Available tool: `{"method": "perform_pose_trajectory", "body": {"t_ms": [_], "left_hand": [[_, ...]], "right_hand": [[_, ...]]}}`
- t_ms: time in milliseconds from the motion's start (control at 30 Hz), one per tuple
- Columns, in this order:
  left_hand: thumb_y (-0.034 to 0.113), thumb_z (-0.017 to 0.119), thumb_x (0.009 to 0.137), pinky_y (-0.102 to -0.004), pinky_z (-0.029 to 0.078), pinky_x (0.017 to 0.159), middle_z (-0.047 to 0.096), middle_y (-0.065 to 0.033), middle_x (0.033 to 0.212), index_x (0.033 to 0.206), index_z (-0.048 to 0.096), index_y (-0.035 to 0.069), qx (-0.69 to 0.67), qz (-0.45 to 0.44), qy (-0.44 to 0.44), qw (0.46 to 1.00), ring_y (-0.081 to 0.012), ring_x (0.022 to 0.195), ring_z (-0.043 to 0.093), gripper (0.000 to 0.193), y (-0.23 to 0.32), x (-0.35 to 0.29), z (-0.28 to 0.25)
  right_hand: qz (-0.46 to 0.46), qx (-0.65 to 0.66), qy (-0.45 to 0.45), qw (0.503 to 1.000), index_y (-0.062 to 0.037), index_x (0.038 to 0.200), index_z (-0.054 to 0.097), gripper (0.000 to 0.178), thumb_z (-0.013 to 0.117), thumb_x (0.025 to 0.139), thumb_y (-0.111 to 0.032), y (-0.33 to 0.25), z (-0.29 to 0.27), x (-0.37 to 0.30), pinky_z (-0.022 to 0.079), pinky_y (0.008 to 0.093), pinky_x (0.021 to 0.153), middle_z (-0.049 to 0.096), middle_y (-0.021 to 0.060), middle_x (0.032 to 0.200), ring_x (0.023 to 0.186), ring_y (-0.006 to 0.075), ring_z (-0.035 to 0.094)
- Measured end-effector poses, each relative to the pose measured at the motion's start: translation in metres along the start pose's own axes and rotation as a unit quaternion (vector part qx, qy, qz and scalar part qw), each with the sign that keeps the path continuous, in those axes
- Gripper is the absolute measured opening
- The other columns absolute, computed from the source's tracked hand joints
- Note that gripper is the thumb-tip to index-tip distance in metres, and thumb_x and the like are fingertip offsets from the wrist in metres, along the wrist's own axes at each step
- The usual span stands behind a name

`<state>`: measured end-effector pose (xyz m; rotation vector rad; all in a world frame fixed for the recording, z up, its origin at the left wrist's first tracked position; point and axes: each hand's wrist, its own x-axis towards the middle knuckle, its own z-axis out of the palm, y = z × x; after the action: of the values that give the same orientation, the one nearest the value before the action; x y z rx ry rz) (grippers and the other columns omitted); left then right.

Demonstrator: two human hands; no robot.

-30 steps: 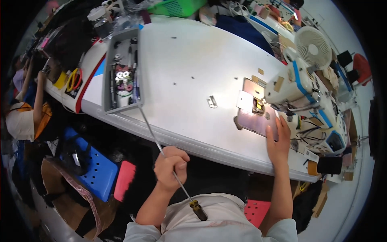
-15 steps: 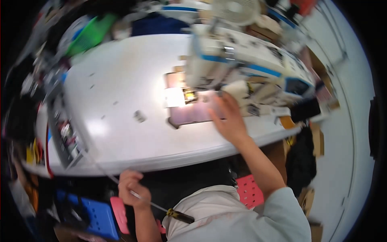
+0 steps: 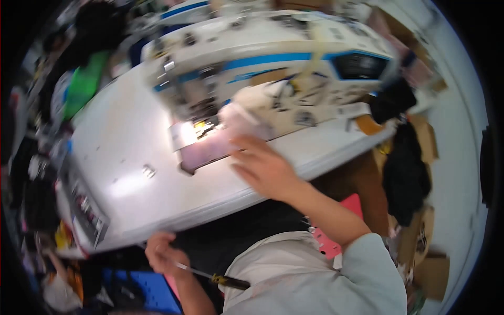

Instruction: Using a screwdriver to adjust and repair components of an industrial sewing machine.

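Head view, read left to right: a grey tray [image 3: 84,207] of small parts sits on the left end of the white table [image 3: 131,152], near its front edge. Below that edge the left hand [image 3: 163,253] is clenched around a long thin rod [image 3: 194,271]; the fingers wrap the metal shaft, not the handle. The rod's long axis runs from the fist toward the lower right, ending in a dark handle with a yellow band [image 3: 231,282] that lies against the person's pale shirt [image 3: 310,278]. The rod thus lies below and in front of the table, well apart from the sewing area, and the left hand is the nearer of the two by far. A small metal clip [image 3: 148,171] rests on the bare tabletop. Further right, a lit needle area [image 3: 202,128] shows under the head of the white and blue sewing machine [image 3: 273,63], with a pinkish piece of material [image 3: 210,152] laid flat beneath it. The right hand [image 3: 265,168] hovers just right of that piece, fingers spread and released, grasping nothing; motion blur makes it uncertain whether the fingertips touch the material. At far right, dark cloth [image 3: 407,173] hangs beside brown cardboard boxes [image 3: 428,136] near the table's end.
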<state>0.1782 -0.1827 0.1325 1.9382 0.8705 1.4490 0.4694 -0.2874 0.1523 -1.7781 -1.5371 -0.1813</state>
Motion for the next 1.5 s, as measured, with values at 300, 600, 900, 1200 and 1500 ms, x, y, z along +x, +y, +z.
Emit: {"method": "perform_pose_trajectory", "body": {"t_ms": [300,600,900,1200,1500], "left_hand": [[-0.004,0.075,0.084,-0.0356,0.051,0.061,0.068,-0.0103,0.077,0.085,0.062,0.002,-0.016,0.073,-0.039,0.996,-0.0269,0.065,0.065,0.014,0.011,0.006,0.013],[-0.003,0.074,0.087,-0.0336,0.05,0.06,0.067,-0.0109,0.077,0.092,0.06,0.001,-0.039,0.077,-0.037,0.996,-0.0258,0.064,0.063,0.016,0.009,-0.001,0.014],[0.0,0.07,0.093,-0.0342,0.05,0.061,0.067,-0.0102,0.075,0.092,0.059,0.002,-0.093,0.062,-0.025,0.993,-0.0235,0.063,0.063,0.011,0.002,0.0,0.007],[0.011,0.073,0.095,-0.0357,0.049,0.06,0.066,-0.0075,0.073,0.098,0.057,0.005,-0.124,0.073,-0.049,0.988,-0.0239,0.061,0.061,0.017,-0.007,0.013,0.015],[0.019,0.083,0.086,-0.0347,0.049,0.056,0.064,-0.0056,0.078,0.085,0.062,0.005,-0.116,0.114,-0.038,0.986,-0.024,0.063,0.061,0.025,-0.018,0.042,0.024]], "right_hand": [[0.047,-0.011,-0.03,0.998,0.0025,0.121,0.07,0.026,0.067,0.095,0.001,0.0,-0.017,-0.009,0.046,0.0393,0.109,0.065,0.0166,0.136,0.128,0.0322,0.061],[0.032,-0.038,-0.047,0.998,0.0045,0.116,0.07,0.022,0.068,0.094,0.001,-0.001,-0.013,-0.008,0.048,0.0396,0.106,0.066,0.0175,0.133,0.124,0.0341,0.063],[0.007,-0.056,-0.034,0.998,0.0053,0.11,0.071,0.017,0.067,0.093,0.004,-0.015,-0.005,0.003,0.05,0.0393,0.104,0.068,0.017,0.126,0.12,0.0332,0.064],[-0.035,-0.082,-0.043,0.995,0.0034,0.104,0.071,0.016,0.069,0.088,0.007,-0.009,-0.007,0.002,0.052,0.0436,0.098,0.069,0.0168,0.118,0.114,0.036,0.065],[-0.023,-0.11,-0.078,0.991,0.0056,0.105,0.069,0.012,0.063,0.095,0.005,-0.014,-0.009,0.008,0.051,0.0451,0.099,0.068,0.0189,0.117,0.111,0.0377,0.065]]}}
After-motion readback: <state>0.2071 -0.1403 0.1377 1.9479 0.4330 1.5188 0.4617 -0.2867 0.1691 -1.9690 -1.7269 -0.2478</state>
